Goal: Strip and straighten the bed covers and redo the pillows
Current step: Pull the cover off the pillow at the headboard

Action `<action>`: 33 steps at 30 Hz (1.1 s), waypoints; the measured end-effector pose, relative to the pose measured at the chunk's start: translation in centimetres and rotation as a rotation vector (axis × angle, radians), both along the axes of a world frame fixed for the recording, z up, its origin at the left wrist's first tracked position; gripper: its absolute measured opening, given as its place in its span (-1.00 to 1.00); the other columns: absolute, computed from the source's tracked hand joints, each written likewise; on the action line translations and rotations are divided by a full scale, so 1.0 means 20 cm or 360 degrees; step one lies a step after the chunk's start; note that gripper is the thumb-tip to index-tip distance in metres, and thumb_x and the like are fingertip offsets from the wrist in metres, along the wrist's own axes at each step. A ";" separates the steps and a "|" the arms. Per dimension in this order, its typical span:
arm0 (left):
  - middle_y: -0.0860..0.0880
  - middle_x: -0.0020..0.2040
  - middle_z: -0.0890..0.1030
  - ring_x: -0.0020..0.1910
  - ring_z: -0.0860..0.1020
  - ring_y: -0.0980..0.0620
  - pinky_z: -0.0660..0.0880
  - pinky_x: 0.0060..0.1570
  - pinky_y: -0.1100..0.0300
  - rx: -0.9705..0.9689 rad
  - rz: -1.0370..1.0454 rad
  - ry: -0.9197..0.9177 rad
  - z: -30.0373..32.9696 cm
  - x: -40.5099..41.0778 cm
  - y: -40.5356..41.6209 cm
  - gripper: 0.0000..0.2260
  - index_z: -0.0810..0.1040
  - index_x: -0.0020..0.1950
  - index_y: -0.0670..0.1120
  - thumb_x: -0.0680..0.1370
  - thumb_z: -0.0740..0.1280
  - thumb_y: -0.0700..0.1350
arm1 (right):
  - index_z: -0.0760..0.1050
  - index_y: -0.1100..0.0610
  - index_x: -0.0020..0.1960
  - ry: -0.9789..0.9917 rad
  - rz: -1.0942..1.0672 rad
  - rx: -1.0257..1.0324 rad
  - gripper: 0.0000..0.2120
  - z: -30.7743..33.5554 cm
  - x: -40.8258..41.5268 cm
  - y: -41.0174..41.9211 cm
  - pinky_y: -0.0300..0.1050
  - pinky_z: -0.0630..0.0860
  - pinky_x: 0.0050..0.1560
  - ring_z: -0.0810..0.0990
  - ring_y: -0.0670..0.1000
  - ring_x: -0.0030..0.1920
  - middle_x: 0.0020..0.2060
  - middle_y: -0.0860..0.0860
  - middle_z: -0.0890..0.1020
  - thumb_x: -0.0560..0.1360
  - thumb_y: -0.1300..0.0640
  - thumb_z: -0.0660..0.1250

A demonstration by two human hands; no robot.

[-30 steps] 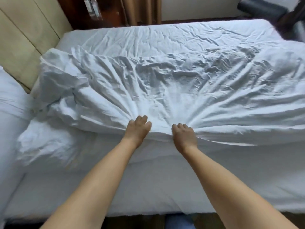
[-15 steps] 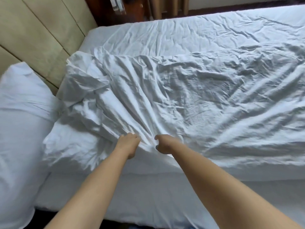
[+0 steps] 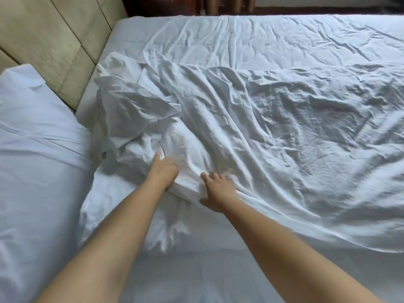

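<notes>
A crumpled white bed cover (image 3: 273, 132) lies across the bed, bunched into a heap at its left end near the headboard. My left hand (image 3: 164, 169) is dug into the folds of that heap and grips a bunch of fabric. Just to its right, my right hand (image 3: 218, 190) holds the cover's near edge, fingers on top and thumb at the edge below. A white pillow (image 3: 32, 154) lies at the left, beside the heap. The wrinkled white bottom sheet (image 3: 240, 38) shows bare along the far side of the mattress.
A padded beige headboard (image 3: 56, 38) stands at the upper left. Dark wooden furniture and a curtain (image 3: 209, 5) are beyond the far edge of the bed. The near strip of the mattress (image 3: 185, 272) lies between my forearms.
Both hands have shifted left along the cover's near edge toward the bunched heap. My view has turned left, so the pillow and headboard fill more of the frame.
</notes>
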State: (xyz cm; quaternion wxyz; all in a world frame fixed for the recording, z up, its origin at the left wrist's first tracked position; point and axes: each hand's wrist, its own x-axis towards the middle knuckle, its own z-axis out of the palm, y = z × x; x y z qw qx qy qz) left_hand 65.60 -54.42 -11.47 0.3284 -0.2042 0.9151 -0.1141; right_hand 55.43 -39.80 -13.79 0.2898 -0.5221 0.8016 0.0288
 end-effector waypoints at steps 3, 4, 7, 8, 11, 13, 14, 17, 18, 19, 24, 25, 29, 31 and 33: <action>-0.14 0.17 0.59 0.16 0.54 -0.18 0.40 0.15 0.05 0.0175 0.0036 0.0123 -0.01 0.07 -0.07 -0.77 0.52 0.16 -0.14 0.54 0.19 -0.20 | 0.12 0.04 0.48 0.0090 -0.0081 0.0114 -0.26 -0.06 0.10 -0.04 0.10 0.33 0.26 0.32 0.19 0.32 0.34 0.12 0.32 0.43 -0.08 0.39; -0.17 0.17 0.58 0.15 0.54 -0.20 0.43 0.06 0.06 0.0243 0.0079 0.0179 0.00 0.08 -0.08 -0.77 0.48 0.17 -0.17 0.55 0.18 -0.16 | 0.12 0.05 0.48 0.0136 -0.0098 0.0142 -0.29 -0.07 0.14 -0.05 0.07 0.35 0.23 0.33 0.20 0.31 0.33 0.13 0.33 0.44 -0.01 0.38; -0.19 0.18 0.57 0.14 0.54 -0.21 0.39 0.01 0.05 0.0358 0.0111 0.0242 0.03 0.13 -0.09 -0.72 0.37 0.22 -0.16 0.57 0.15 -0.07 | 0.30 0.15 0.32 0.0264 -0.0080 0.0103 -0.56 -0.04 0.19 -0.10 -0.02 0.43 0.06 0.46 0.20 0.19 0.20 0.17 0.45 0.47 0.30 0.26; -0.18 0.18 0.57 0.14 0.54 -0.20 0.37 0.02 0.06 0.0391 0.0098 0.0240 0.04 0.15 -0.08 -0.71 0.34 0.24 -0.15 0.56 0.15 -0.05 | 0.34 0.16 0.26 0.0270 -0.0073 0.0066 -0.64 -0.01 0.20 -0.12 -0.03 0.43 0.00 0.50 0.20 0.15 0.16 0.17 0.49 0.47 0.33 0.21; -0.10 0.22 0.54 0.20 0.51 -0.12 0.36 0.09 0.06 0.0496 0.0098 0.0303 0.07 0.20 -0.09 -0.60 0.34 0.31 -0.04 0.48 0.22 0.00 | 0.38 0.16 0.16 0.0196 -0.0108 -0.0047 -0.74 0.11 0.18 -0.13 -0.04 0.37 -0.12 0.56 0.23 0.07 0.08 0.17 0.57 0.49 0.32 0.13; -0.05 0.29 0.42 0.32 0.37 -0.09 0.34 0.20 0.02 0.0498 0.0108 0.0306 0.10 0.24 -0.12 -0.48 0.31 0.38 0.04 0.43 0.31 0.04 | 0.38 0.14 0.05 0.0096 -0.0187 -0.0109 -0.81 0.24 0.14 -0.11 -0.05 0.33 -0.14 0.55 0.24 0.04 0.03 0.18 0.58 0.46 0.29 0.14; -0.05 0.33 0.35 0.37 0.30 -0.09 0.29 0.27 0.00 0.0434 0.0136 0.0280 0.12 0.25 -0.13 -0.43 0.29 0.40 0.04 0.42 0.34 0.05 | 0.38 0.13 -0.02 0.0037 -0.0243 -0.0144 -0.85 0.30 0.12 -0.09 -0.05 0.32 -0.14 0.54 0.24 0.02 0.00 0.19 0.58 0.44 0.28 0.16; -0.10 0.34 0.40 0.34 0.38 -0.13 0.36 0.26 -0.02 0.0214 0.0216 0.0245 0.21 0.29 -0.13 -0.55 0.30 0.37 -0.07 0.50 0.31 -0.10 | 0.39 0.14 -0.11 -0.0035 -0.0305 -0.0194 -0.93 0.45 0.08 -0.02 -0.06 0.35 -0.14 0.50 0.21 -0.04 -0.04 0.18 0.57 0.42 0.24 0.17; -0.12 0.30 0.46 0.29 0.45 -0.14 0.42 0.18 -0.03 0.0141 0.0225 0.0258 0.26 0.30 -0.10 -0.62 0.33 0.35 -0.09 0.53 0.25 -0.17 | 0.39 0.12 -0.11 -0.0018 -0.0277 -0.0184 -0.94 0.48 0.09 0.01 -0.08 0.34 -0.14 0.50 0.20 -0.05 -0.03 0.17 0.57 0.44 0.22 0.17; -0.12 0.27 0.50 0.24 0.50 -0.16 0.46 0.11 -0.02 0.0055 0.0212 0.0292 0.31 0.31 -0.07 -0.66 0.35 0.34 -0.10 0.56 0.20 -0.21 | 0.40 0.12 -0.08 0.0012 -0.0253 -0.0188 -0.92 0.50 0.10 0.04 -0.08 0.34 -0.13 0.51 0.20 -0.03 -0.02 0.16 0.58 0.45 0.22 0.16; -0.27 -0.01 0.59 -0.10 0.61 -0.32 0.54 -0.18 -0.07 -0.0428 0.0073 0.0834 0.64 0.36 0.08 -0.77 0.51 0.14 -0.21 0.50 0.23 -0.31 | 0.38 0.20 0.10 0.0210 -0.0329 -0.0497 -0.74 0.59 0.16 0.19 -0.03 0.36 -0.07 0.53 0.21 0.06 0.03 0.18 0.57 0.44 0.34 0.12; -0.27 -0.13 0.59 -0.25 0.61 -0.32 0.54 -0.29 -0.07 -0.0535 0.0067 0.0933 0.67 0.38 0.14 -0.80 0.55 0.04 -0.22 0.42 0.32 -0.33 | 0.38 0.21 0.11 0.0271 -0.0340 -0.0588 -0.73 0.59 0.17 0.23 -0.02 0.36 -0.05 0.51 0.21 0.08 0.04 0.18 0.56 0.43 0.36 0.12; -0.17 0.23 0.47 0.12 0.56 -0.24 0.54 -0.11 -0.01 -0.0299 0.0785 0.0560 0.55 0.54 0.43 -0.56 0.38 0.33 -0.09 0.47 0.34 -0.23 | 0.38 0.21 0.19 0.0249 -0.0159 -0.0299 -0.69 0.44 0.26 0.38 0.00 0.41 0.05 0.49 0.20 0.13 0.11 0.17 0.52 0.47 0.35 0.12; -0.12 0.46 0.25 0.37 0.38 -0.16 0.46 0.18 -0.05 0.0241 0.1030 -0.0004 0.39 0.64 0.59 -0.36 0.25 0.46 -0.04 0.44 0.44 -0.12 | 0.37 0.17 0.26 0.0082 0.0080 0.0191 -0.68 0.34 0.31 0.46 0.00 0.44 0.13 0.49 0.19 0.18 0.19 0.16 0.49 0.52 0.24 0.14; -0.13 0.48 0.26 0.39 0.37 -0.11 0.39 0.31 0.02 0.0527 0.1046 -0.0366 0.30 0.73 0.68 -0.33 0.28 0.48 -0.11 0.43 0.47 -0.05 | 0.35 0.15 0.34 -0.0026 0.0236 0.0441 -0.63 0.29 0.35 0.51 -0.03 0.45 0.19 0.47 0.18 0.23 0.26 0.16 0.47 0.54 0.17 0.15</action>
